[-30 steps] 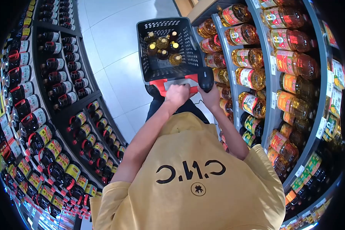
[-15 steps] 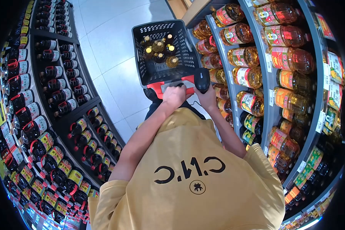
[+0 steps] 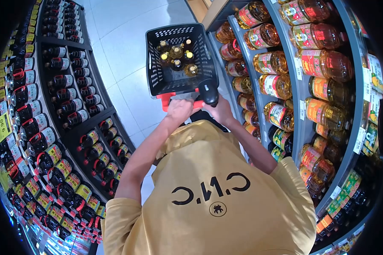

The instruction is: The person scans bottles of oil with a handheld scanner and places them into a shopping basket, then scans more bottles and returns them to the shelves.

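Observation:
A dark grey shopping basket (image 3: 152, 63) with perforated sides is in front of me, with several bottles (image 3: 176, 52) of golden or dark liquid standing inside. Its red handle (image 3: 166, 102) faces me. My left hand (image 3: 180, 109) is closed around the handle, knuckles up. At the handle's right end, my right hand (image 3: 220, 112) is closed on the lower part of a black rounded scanner-like device (image 3: 208, 92). Whether some of its fingers also hold the handle is hidden.
Shelves on the left carry rows of dark sauce bottles (image 3: 64, 80) with red caps and handles. The right shelves hold large golden oil bottles (image 3: 323, 63) close to my right arm. Pale floor tiles (image 3: 119, 51) run along the aisle. A yellow price tag (image 3: 2, 129) hangs at left.
The basket's handle, both hands and the black device have shifted left in view. The handle has swung slightly, while the bottles in the basket keep nearly the same arrangement.

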Demonstrator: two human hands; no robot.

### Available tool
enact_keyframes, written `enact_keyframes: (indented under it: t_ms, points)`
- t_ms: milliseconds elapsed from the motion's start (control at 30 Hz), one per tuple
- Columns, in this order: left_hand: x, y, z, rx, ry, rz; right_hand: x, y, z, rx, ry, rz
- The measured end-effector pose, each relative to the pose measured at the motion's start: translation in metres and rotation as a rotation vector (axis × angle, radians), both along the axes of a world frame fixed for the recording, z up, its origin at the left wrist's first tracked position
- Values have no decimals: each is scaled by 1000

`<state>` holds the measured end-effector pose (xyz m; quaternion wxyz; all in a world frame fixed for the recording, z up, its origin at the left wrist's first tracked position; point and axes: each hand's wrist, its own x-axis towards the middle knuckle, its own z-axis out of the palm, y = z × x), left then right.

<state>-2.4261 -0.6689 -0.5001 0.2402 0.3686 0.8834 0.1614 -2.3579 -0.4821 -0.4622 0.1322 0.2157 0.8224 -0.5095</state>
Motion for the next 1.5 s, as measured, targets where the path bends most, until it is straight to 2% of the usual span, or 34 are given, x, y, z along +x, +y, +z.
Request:
enact_keyframes:
  t_ms: [133,267,400,567,800,933,1100,1267,1333,1433,1500]
  points:
    - [2,-31,1,-9,102,-28,3,-22,-8,-4,-12,128]
    - [2,-52,3,-116,78,-72,2,-39,5,-98,-115,159]
    - [2,-76,-1,-81,150,-122,-2,-52,8,-193,-166,246]
    - [-5,-103,5,-168,77,-178,-2,-67,-5,-219,-48,392]
    - [-7,-137,12,-117,143,-248,-2,-93,-19,-411,-83,404]
    - [-12,-139,22,-153,76,-270,-1,-101,-21,-434,-149,367]
    - [-18,-147,22,-123,72,-301,-6,-101,-21,-422,-183,434]
    - [-13,-146,23,-202,39,-251,-10,-94,-33,-298,-224,500]
    - [-11,-146,25,-215,18,-194,-8,-83,-38,-295,-128,423]
    - [-4,-133,41,-294,-104,-29,-8,-58,-40,-257,-226,314]
    - [11,-120,45,-387,3,25,-3,-37,-52,-226,-248,255]
